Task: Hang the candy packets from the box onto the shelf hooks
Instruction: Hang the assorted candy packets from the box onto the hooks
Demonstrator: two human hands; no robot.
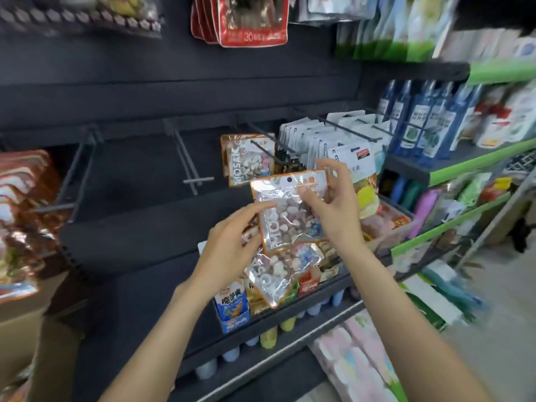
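While both hands (290, 216) pinch it, the upper candy packet (293, 210) hides another

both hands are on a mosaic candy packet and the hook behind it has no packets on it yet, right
Not quite. The head view shows one candy packet already hanging on the hook. The rest stands: the left hand and right hand both hold the packet.

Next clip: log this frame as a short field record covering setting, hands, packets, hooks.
setting: shop shelf with hooks
right hand: pinches top of raised packet
left hand: fingers on raised packet's left edge, grips lower packet
hung packet: one matching packet on hook
empty hook: left of it, bare
stage: raised packet not yet hung
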